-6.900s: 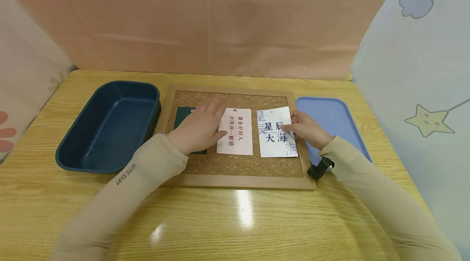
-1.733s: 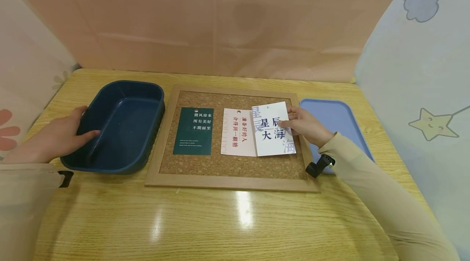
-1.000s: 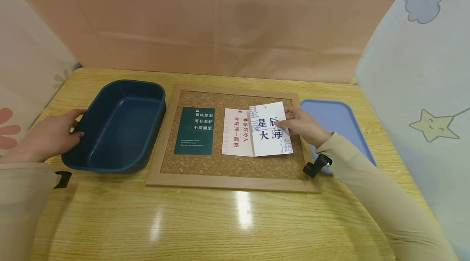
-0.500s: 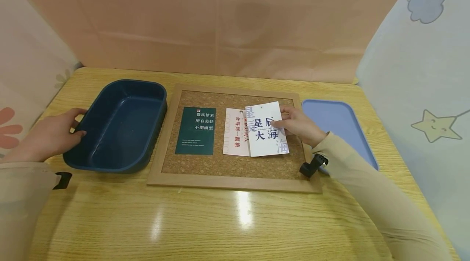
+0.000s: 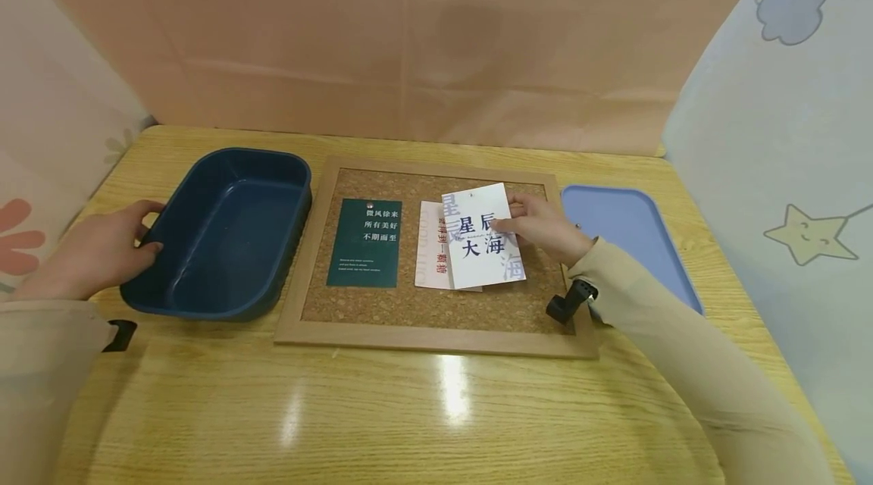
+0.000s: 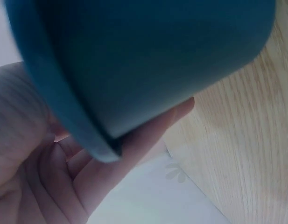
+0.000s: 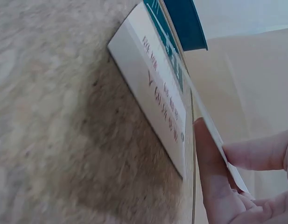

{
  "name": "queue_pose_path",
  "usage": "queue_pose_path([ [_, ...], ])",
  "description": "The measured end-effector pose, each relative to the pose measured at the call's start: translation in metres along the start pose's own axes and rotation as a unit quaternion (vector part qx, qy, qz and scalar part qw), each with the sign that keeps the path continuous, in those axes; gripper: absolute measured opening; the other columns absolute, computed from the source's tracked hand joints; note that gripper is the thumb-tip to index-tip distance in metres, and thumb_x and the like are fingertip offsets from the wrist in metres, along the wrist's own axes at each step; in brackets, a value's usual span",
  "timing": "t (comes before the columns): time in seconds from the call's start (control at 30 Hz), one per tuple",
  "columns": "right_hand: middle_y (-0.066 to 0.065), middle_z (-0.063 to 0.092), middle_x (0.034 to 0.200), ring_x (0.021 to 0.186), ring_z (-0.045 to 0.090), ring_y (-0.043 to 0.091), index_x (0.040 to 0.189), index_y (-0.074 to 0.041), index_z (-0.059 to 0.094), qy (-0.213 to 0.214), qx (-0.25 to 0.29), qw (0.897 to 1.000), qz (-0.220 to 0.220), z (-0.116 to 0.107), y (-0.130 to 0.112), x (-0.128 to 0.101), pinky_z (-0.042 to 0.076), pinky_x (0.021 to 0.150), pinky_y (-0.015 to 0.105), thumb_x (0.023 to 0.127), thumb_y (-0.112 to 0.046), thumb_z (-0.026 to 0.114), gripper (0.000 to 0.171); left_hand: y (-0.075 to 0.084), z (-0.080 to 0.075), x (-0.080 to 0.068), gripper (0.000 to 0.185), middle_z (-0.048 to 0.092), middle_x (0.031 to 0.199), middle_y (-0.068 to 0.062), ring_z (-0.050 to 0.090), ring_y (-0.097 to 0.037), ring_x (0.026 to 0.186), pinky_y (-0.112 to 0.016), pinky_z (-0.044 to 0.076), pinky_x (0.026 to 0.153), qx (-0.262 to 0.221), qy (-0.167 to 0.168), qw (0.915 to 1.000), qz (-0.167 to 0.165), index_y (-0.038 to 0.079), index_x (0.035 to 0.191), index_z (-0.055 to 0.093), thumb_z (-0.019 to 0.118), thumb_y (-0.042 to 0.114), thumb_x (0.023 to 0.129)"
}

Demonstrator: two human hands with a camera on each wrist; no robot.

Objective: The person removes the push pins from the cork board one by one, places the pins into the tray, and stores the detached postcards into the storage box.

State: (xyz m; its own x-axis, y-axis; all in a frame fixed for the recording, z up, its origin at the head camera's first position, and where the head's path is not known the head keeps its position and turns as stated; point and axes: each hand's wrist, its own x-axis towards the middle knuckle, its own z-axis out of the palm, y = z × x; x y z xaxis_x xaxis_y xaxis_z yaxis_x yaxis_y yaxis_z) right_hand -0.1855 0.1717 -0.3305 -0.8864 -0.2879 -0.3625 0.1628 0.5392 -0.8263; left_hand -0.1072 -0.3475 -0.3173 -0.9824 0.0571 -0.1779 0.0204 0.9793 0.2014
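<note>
My right hand (image 5: 539, 227) pinches the right edge of a white card with dark blue characters (image 5: 480, 239) and holds it over the cork board (image 5: 409, 303); in the right wrist view the fingers (image 7: 218, 186) clamp that card's edge. Under it lies a white card with red characters (image 5: 430, 250), half covered. A dark green card (image 5: 367, 242) is pinned to the left of it. My left hand (image 5: 102, 250) grips the left rim of the dark blue tub (image 5: 225, 235); in the left wrist view the fingers (image 6: 134, 149) reach under the tub's rim (image 6: 64, 107).
A light blue tray (image 5: 627, 235) lies right of the cork board on the wooden table (image 5: 436, 409). Fabric screens close off the back and both sides.
The right hand has slid the blue-lettered card leftward, from the board's right part to over the red-lettered card. The left hand has left the board and taken hold of the tub's left rim.
</note>
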Motion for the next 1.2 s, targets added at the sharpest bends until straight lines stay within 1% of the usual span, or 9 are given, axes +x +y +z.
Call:
queue_pose_path([
  [0.3,0.024,0.062,0.116,0.082,0.065,0.015,0.134,0.001,0.044,-0.013,-0.003,1.000,-0.008,0.009,-0.010,0.002,0.055,0.074,0.033,0.094,-0.008,0.058,0.043,0.000,0.001,0.000,0.056,0.058,0.092,-0.037,0.054,-0.023,0.052,-0.040,0.044,0.051,-0.007,0.004,1.0000,-0.001,-0.021,0.130,0.031,0.056,0.004,0.086],
  [0.47,0.025,0.062,0.117,0.083,0.065,0.016,0.131,0.002,0.045,-0.015,-0.008,1.000,-0.011,0.014,-0.011,0.005,0.055,0.075,0.033,0.093,-0.008,0.059,0.042,-0.001,0.001,0.001,0.056,0.058,0.091,-0.037,0.055,-0.024,0.053,-0.041,0.045,0.052,-0.007,0.006,1.0000,-0.003,-0.020,0.129,0.032,0.056,0.004,0.086],
  [0.7,0.024,0.062,0.118,0.083,0.063,0.017,0.131,0.002,0.046,-0.013,-0.007,1.000,-0.005,0.022,-0.014,0.007,0.055,0.074,0.032,0.092,-0.007,0.060,0.042,-0.002,0.000,0.002,0.056,0.059,0.089,-0.035,0.057,-0.026,0.055,-0.045,0.047,0.054,-0.005,0.005,1.0000,0.005,-0.021,0.128,0.032,0.057,0.005,0.085],
  [0.93,0.023,0.062,0.117,0.086,0.065,0.019,0.132,0.001,0.045,-0.019,-0.007,1.000,-0.009,0.029,-0.016,0.011,0.055,0.076,0.032,0.093,-0.008,0.060,0.043,-0.002,-0.001,0.001,0.056,0.059,0.087,-0.033,0.055,-0.023,0.054,-0.042,0.046,0.051,-0.006,0.002,1.0000,0.004,-0.021,0.129,0.032,0.057,0.004,0.085],
  [1.13,0.026,0.063,0.116,0.083,0.065,0.018,0.132,0.004,0.044,-0.027,0.002,0.999,-0.019,0.033,-0.017,0.013,0.056,0.075,0.032,0.093,-0.006,0.059,0.043,-0.003,-0.001,0.001,0.056,0.059,0.089,-0.034,0.056,-0.023,0.054,-0.040,0.046,0.051,-0.005,0.001,0.9999,0.011,-0.020,0.129,0.032,0.057,0.005,0.085],
  [1.2,0.025,0.063,0.115,0.081,0.064,0.017,0.131,0.003,0.044,-0.021,-0.008,1.000,-0.016,0.035,-0.018,0.014,0.056,0.074,0.032,0.092,-0.007,0.060,0.043,-0.003,-0.002,0.001,0.056,0.059,0.089,-0.034,0.055,-0.022,0.053,-0.038,0.045,0.050,-0.006,0.000,0.9999,0.013,-0.020,0.129,0.032,0.057,0.005,0.085],
])
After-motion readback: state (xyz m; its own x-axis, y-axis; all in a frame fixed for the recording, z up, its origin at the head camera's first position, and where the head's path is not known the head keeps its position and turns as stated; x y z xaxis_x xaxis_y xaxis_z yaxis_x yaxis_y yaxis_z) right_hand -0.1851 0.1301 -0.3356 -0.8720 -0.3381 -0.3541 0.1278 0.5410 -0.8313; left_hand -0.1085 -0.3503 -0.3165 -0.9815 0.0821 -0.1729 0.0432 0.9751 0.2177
